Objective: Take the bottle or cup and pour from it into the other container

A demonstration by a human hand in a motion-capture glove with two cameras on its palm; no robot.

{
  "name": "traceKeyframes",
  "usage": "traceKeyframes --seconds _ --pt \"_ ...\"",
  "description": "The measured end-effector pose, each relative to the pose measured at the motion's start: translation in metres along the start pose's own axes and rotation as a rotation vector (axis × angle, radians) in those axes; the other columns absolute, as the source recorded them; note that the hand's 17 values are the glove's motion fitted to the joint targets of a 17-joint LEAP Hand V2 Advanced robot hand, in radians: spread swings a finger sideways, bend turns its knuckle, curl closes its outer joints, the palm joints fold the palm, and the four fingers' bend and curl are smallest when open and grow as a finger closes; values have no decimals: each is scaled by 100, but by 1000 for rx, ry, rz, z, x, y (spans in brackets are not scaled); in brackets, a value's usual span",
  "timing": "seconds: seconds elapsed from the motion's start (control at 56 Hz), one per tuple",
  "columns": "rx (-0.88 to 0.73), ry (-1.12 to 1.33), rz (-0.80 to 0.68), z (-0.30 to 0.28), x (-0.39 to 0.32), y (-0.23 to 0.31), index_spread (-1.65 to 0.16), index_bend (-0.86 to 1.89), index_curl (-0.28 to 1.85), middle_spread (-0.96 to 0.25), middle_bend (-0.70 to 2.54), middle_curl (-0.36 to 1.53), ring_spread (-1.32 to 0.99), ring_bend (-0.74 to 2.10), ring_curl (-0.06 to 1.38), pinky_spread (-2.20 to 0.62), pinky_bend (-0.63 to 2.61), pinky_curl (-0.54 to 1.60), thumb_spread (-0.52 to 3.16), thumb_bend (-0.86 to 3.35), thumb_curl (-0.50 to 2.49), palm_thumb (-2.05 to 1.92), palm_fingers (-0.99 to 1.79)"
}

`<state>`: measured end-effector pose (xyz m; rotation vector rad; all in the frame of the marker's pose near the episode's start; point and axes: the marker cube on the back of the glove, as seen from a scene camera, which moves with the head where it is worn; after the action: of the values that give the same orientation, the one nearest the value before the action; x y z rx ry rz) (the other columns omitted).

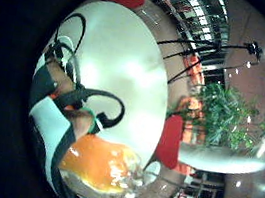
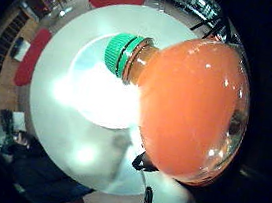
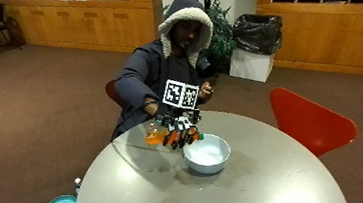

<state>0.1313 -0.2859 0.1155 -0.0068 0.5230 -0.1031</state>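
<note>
So the bottle of orange drink is tipped on its side in the air, green cap still screwed on and pointing over the rim of the pale blue bowl, which sits near the middle of the round grey table. The gloved right hand has its fingers curled round the bottle's body, just left of the bowl. Behind the table sits the person in a hooded coat, and a red chair stands off to the right.
</note>
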Motion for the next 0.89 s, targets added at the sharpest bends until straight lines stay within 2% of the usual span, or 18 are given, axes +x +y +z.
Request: traceKeyframes --seconds 0.303,0.892 --pt "-35 188 -91 -1 -24 -7 -25 12 31 -18 34 47 -11 73 40 -2 40 37 74 -4 54 78 120" --pt "0 83 -43 -14 -13 2 -25 12 31 -18 34 47 -11 73 40 -3 41 38 74 -4 54 78 121"
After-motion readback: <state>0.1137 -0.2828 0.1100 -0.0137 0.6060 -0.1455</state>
